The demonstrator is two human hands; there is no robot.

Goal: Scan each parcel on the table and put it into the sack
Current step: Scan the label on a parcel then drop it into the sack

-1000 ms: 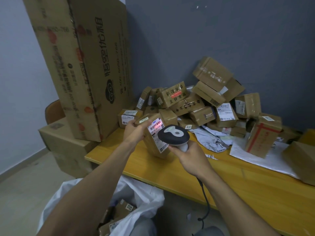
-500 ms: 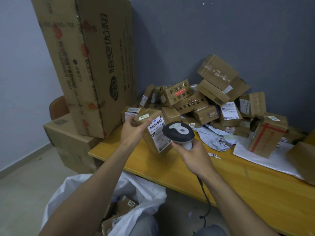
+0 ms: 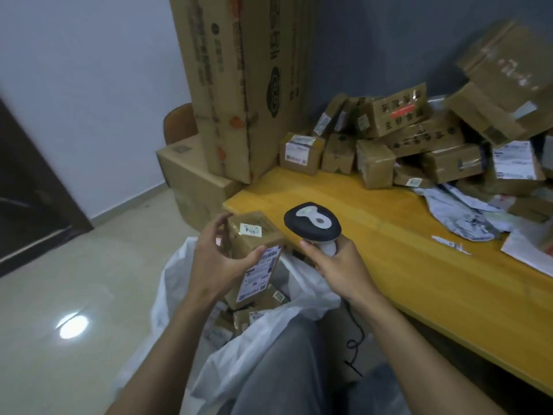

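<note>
Above the open mouth of the white sack (image 3: 239,339), the left hand (image 3: 218,259) is gripping a small brown parcel (image 3: 254,244), its thumb pressing on the labelled side and its fingers curling round the far edge. The parcel is hanging tilted, just off the near left corner of the yellow table (image 3: 389,265) and clear of the tabletop, showing 1 small sticker on top and a barcode label towards the person. Just right of it, and not touching it, the right hand (image 3: 341,268) is clasping the pale handle of a black-and-white scanner (image 3: 311,223), with a black cable (image 3: 354,330) trailing down below the wrist. Inside the sack, other parcels (image 3: 260,301) are lying beneath the held one. Along the back of the table, a heap of boxes (image 3: 419,139) is leaning against the dark wall, with grey mailing bags (image 3: 466,211) lying in front. A tall cardboard box (image 3: 239,70) is standing by the table's left end.
</note>
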